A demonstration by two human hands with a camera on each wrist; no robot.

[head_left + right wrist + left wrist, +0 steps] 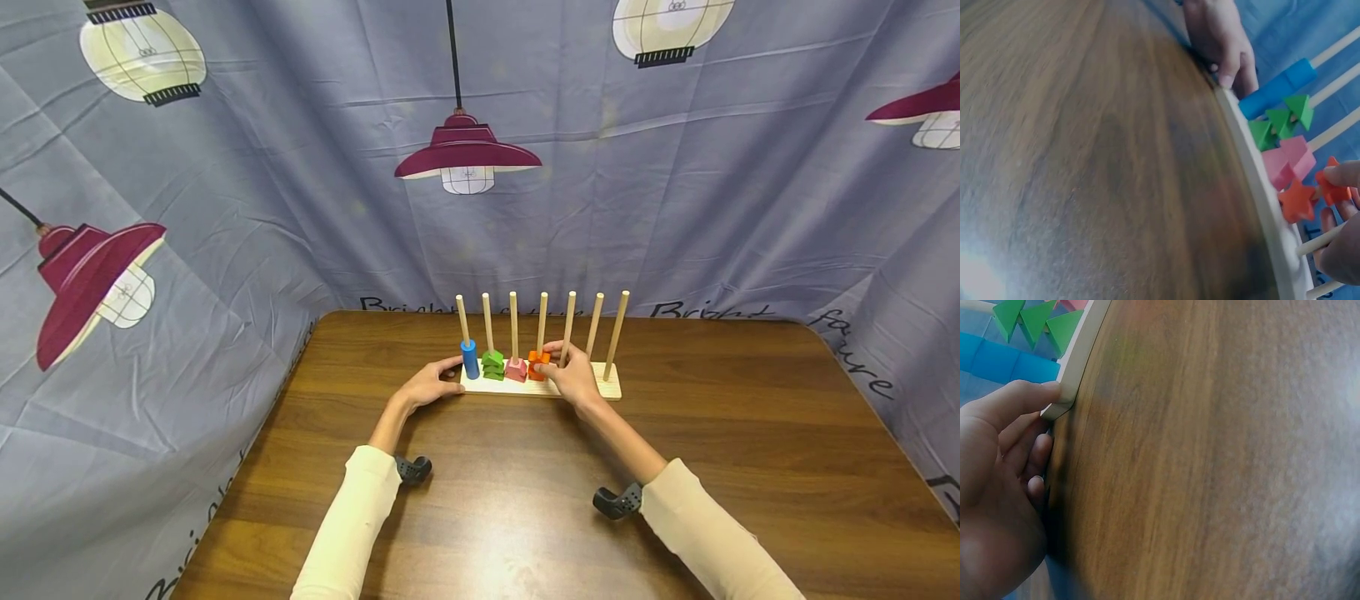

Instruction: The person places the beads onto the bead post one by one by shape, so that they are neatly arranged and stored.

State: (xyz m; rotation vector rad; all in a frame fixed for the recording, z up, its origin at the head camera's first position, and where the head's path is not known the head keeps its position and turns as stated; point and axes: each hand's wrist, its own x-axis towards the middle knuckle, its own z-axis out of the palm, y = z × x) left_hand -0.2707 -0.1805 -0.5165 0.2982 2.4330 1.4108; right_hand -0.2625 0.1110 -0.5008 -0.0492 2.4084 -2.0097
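Observation:
A pale wooden peg board (547, 390) with several upright pegs stands towards the table's far side. My left hand (429, 385) grips its left end, the thumb at the front corner. Next to that hand, blue cylinders (470, 360) are stacked on the leftmost peg. Green triangles (492, 365) and pink blocks (516, 370) sit on the two pegs beside it. My right hand (574, 379) pinches an orange star (1334, 181) threaded on the following peg. Another orange star (1298, 201) lies below it, near the base, with a gap between them in the right wrist view.
Bare pegs (617, 337) rise at the right of the board, close by my right hand. Dark wrist devices (618, 502) hang at both sleeves over the brown wooden table (495, 517). A grey-blue curtain (480, 242) printed with lamps hangs behind and at the sides.

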